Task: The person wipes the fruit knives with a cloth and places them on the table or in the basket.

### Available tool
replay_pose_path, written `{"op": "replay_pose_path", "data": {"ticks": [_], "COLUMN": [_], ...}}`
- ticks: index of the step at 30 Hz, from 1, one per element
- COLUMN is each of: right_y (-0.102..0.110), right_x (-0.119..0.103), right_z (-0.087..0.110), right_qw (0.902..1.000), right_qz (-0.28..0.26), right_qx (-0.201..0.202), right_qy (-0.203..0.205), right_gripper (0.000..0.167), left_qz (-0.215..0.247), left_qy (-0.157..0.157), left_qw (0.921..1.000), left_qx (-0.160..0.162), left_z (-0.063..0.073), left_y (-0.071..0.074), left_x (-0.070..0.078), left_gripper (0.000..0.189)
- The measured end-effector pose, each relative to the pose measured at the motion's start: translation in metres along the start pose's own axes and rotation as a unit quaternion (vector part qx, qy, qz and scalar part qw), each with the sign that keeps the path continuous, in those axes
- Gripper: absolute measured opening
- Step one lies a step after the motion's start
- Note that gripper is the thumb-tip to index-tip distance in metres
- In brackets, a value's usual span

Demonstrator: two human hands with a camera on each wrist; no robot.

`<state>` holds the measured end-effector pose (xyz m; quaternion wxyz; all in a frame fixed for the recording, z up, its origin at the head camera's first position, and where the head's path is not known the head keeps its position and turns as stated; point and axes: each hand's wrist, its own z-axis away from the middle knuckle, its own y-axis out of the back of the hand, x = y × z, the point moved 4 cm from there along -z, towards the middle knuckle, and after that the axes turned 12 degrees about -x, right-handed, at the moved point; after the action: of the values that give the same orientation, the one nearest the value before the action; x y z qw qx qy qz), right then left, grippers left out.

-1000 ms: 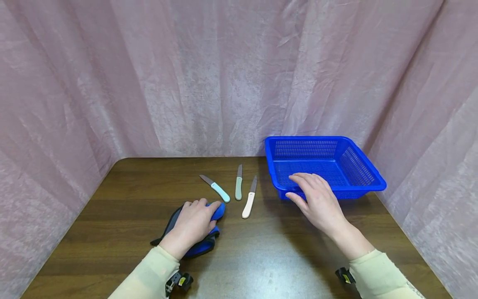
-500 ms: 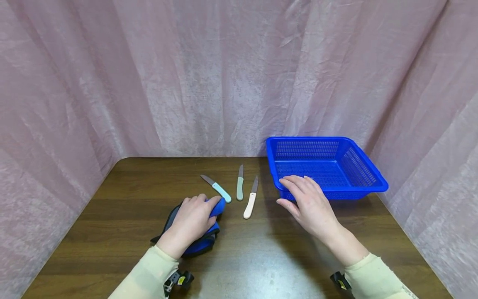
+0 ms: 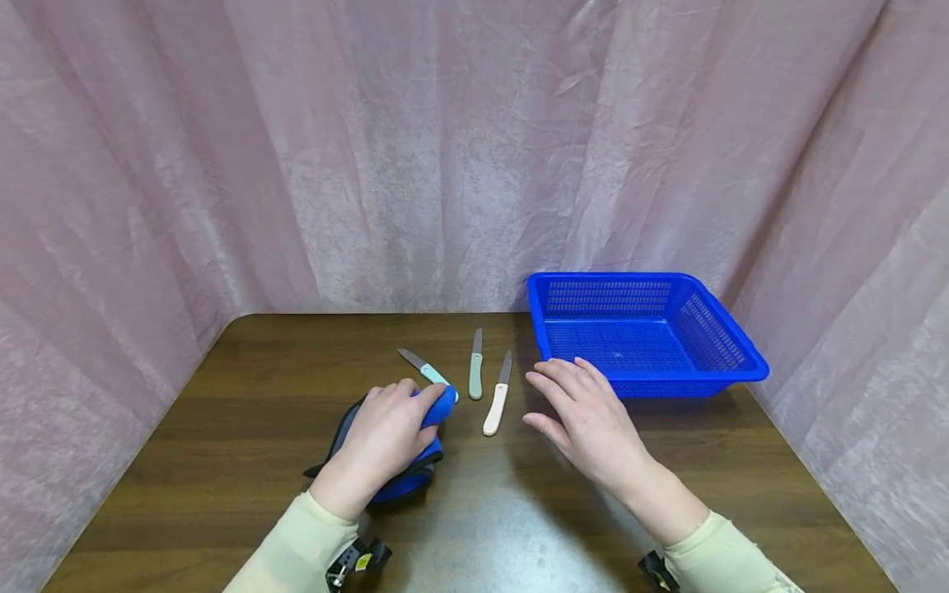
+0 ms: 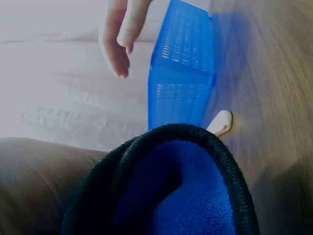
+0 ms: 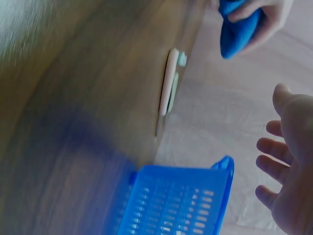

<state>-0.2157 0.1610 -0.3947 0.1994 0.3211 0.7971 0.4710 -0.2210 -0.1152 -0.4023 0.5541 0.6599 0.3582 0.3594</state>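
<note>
My left hand (image 3: 382, 439) grips a bunched blue cloth (image 3: 438, 407) with dark trim, low over the table at the left front. Seen from the left wrist, the cloth (image 4: 195, 205) is fuzzy inside, with a thick black bound edge. The right wrist view shows its blue end (image 5: 239, 30) held between thumb and fingers. My right hand (image 3: 586, 416), fingers spread and holding nothing, hovers in front of the basket's near left corner. Between the hands lie three small knives: one turquoise-handled (image 3: 432, 373), partly behind the cloth, one green-handled (image 3: 475, 375) and one cream-handled (image 3: 494, 409).
A blue perforated plastic basket (image 3: 667, 387) stands at the back right of the brown wooden table (image 3: 222, 461). Pink curtains (image 3: 415, 165) hang behind the table and along both sides. The knives' blades point toward the back.
My right hand has moved left and slightly nearer, off the basket's front rim. My left hand has shifted slightly right and up with the cloth, which now overlaps the turquoise knife's handle.
</note>
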Motion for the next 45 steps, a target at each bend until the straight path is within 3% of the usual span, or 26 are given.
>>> {"op": "replay_pose_path", "data": {"ticks": [7, 15, 28, 45], "right_y": [-0.009, -0.023, -0.046, -0.067], "right_x": [-0.012, -0.023, -0.033, -0.038], "right_z": [-0.004, -0.008, -0.004, -0.007], "right_qw": [0.9999, 0.9995, 0.9898, 0.9703], "right_qz": [0.003, -0.003, 0.015, 0.003], "right_qx": [-0.013, -0.025, -0.14, -0.241], "right_qy": [0.011, 0.02, -0.024, -0.025], "right_gripper": [0.06, 0.062, 0.077, 0.073], "left_qz": [-0.017, -0.021, -0.035, -0.033], "left_qy": [-0.012, -0.006, -0.009, 0.001], "left_qw": [0.9996, 0.9997, 0.9987, 0.9992], "left_qx": [0.019, 0.004, 0.037, 0.023], "left_z": [0.002, 0.0, 0.004, 0.005], "left_y": [0.009, 0.011, 0.022, 0.023], "left_x": [0.006, 0.01, 0.009, 0.008], "left_gripper": [0.052, 0.055, 0.054, 0.055]}}
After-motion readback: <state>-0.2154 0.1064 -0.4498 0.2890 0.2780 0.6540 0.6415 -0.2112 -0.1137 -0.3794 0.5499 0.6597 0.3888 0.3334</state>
